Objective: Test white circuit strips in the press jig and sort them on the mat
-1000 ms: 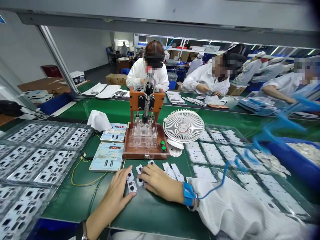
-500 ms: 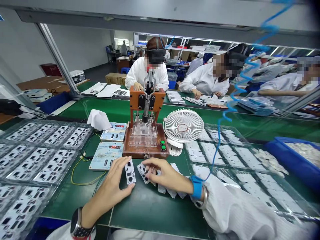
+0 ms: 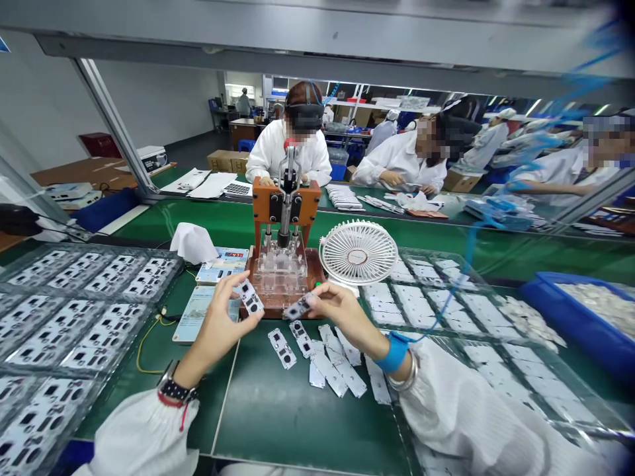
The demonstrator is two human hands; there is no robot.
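My left hand [image 3: 225,314] grips a small white circuit board [image 3: 251,297] with black parts, thumb at its lower end and fingers at its upper end. Between the thumb and fingers of my right hand [image 3: 337,311] is a second circuit board [image 3: 299,307], tilted and partly covered by the fingertips. Both are raised in front of the orange-framed press fixture [image 3: 285,264]. Below them on the green mat lie two boards with black parts, one [image 3: 282,348] left of the other [image 3: 301,338]. A loose heap of plain white boards [image 3: 330,370] lies beside these.
Trays of boards [image 3: 99,330] fill the left side, and trays of white boards [image 3: 421,305] the right. A white fan [image 3: 360,254] stands beside the fixture, two display boxes [image 3: 191,317] at its left. A blue bin [image 3: 540,291] is far right. Co-workers sit opposite.
Both hands have risen toward the fixture, each with a board. The right hand has moved off the heap, uncovering boards on the mat. The fixture's lever looks shifted slightly.
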